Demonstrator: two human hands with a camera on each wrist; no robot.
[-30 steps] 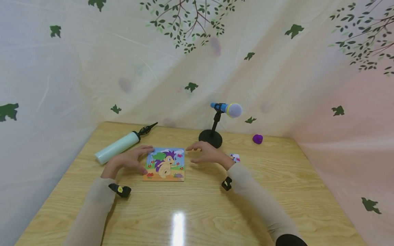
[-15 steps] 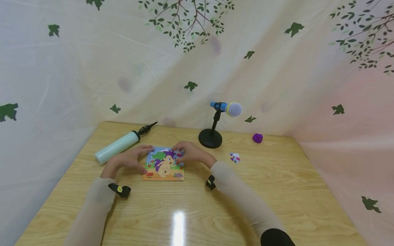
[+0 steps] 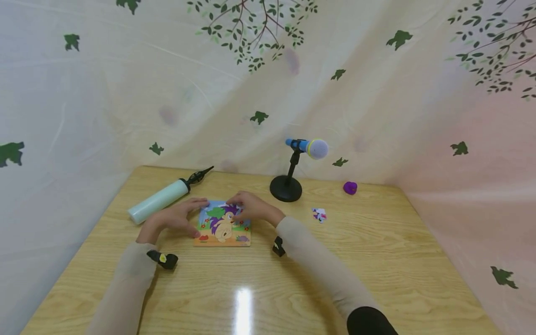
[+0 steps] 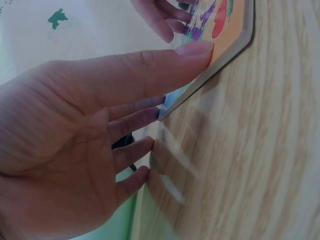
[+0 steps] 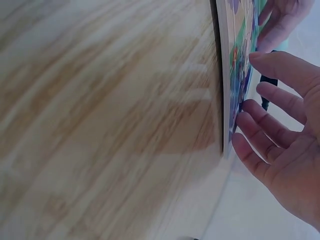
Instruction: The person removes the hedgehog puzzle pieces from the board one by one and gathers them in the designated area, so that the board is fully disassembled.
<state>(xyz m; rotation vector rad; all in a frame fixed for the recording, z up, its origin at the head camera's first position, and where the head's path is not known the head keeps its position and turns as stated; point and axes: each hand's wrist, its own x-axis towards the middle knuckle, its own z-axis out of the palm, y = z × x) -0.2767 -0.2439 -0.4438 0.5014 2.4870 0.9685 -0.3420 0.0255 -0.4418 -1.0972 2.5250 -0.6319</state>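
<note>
A square jigsaw puzzle (image 3: 222,232) with a purple-spined hedgehog picture lies flat on the wooden table in the head view. My left hand (image 3: 176,218) spans its left side, fingertips at the top left corner and thumb at the lower left. In the left wrist view that thumb (image 4: 195,49) rests on the orange border, its fingers nearly straight. Over the upper right of the picture is my right hand (image 3: 254,207), hiding that part. Seen from the right wrist, its loosely bent fingers (image 5: 255,135) touch the puzzle's face, with nothing visible between thumb and fingers.
A small loose jigsaw piece (image 3: 319,215) lies right of the puzzle. Behind stands a toy microphone (image 3: 307,148) on a black round base (image 3: 286,188). A pale green hand pump (image 3: 161,200) lies at the back left, a purple object (image 3: 350,188) at the back right.
My right hand has moved left from beside the puzzle to over its upper right part, uncovering the loose piece. My left hand has stayed at the left edge.
</note>
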